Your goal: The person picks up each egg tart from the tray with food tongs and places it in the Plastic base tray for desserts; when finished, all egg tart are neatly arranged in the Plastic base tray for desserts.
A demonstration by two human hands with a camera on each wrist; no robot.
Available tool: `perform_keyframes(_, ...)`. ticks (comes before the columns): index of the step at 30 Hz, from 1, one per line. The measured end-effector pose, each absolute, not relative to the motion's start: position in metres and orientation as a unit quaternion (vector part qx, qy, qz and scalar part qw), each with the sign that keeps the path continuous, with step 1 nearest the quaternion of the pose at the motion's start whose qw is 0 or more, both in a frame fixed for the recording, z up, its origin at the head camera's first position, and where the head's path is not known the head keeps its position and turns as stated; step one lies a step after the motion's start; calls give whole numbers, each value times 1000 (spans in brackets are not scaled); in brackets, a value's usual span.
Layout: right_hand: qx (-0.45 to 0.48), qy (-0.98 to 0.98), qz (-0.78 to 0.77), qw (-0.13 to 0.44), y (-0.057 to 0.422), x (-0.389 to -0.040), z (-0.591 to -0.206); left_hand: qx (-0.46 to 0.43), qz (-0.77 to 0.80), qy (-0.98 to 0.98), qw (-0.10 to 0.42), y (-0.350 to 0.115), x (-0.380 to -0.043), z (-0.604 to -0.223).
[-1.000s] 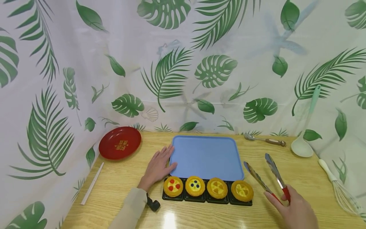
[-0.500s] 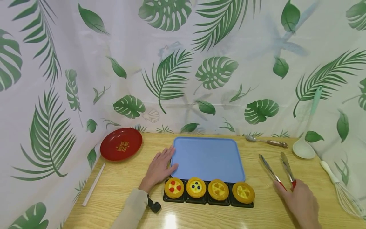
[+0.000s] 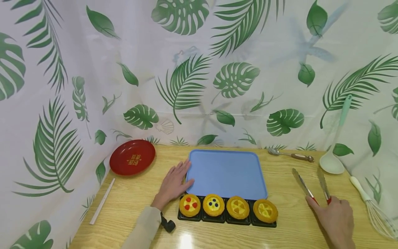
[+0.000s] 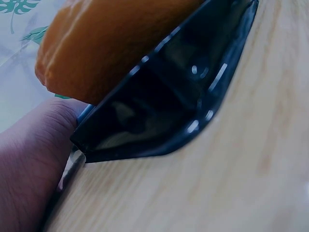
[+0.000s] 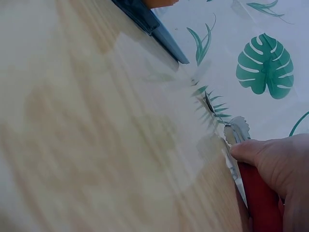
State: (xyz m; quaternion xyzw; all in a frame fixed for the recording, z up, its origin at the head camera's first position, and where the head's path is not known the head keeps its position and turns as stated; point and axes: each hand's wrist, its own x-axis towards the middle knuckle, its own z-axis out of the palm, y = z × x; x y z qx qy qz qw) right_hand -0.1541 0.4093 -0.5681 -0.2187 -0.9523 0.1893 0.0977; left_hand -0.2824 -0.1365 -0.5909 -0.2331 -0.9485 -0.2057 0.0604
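Observation:
My left hand [image 3: 174, 181] rests with straight fingers along the left edge of a blue tray [image 3: 227, 173]. My right hand [image 3: 335, 218] holds metal tongs [image 3: 306, 188] by their red handles [image 5: 260, 198], right of the tray; the tong arms are spread with nothing between them. Along the tray's front edge stands a row of several egg tarts, one with red dots [image 3: 190, 204], one with blue dots [image 3: 213, 204], the others with yellow wedges [image 3: 237, 207]. Each sits on a black plastic holder [image 4: 159, 111]. The left wrist view shows one tart [image 4: 111, 48] close beside the left hand.
A red plate [image 3: 132, 157] stands at the back left, with white chopsticks [image 3: 102, 201] before it. At the back right are a spoon [image 3: 290, 155], a pale ladle [image 3: 332, 163] leaning on the leaf-patterned curtain [image 3: 236, 114], and a white whisk [image 3: 374, 211] at the table's right side.
My right hand has moved to the right with the tongs, away from the tarts. The left hand has stayed at the tray's edge. The view has shifted slightly.

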Motion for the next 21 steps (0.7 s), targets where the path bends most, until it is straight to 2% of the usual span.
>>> perform_keyframes(7, -237, -949, 188, 93, 407, -155, -568, -234, -207, -948, 64, -136, -284, -592)
perform_keyframes(14, -242, -951, 186, 54, 403, -159, -566, -242, -209, -945, 75, -138, -285, -591)
perform_keyframes(21, -137, -971, 146, 131, 384, -171, -569, -241, -210, -945, 73, -137, -285, -592)
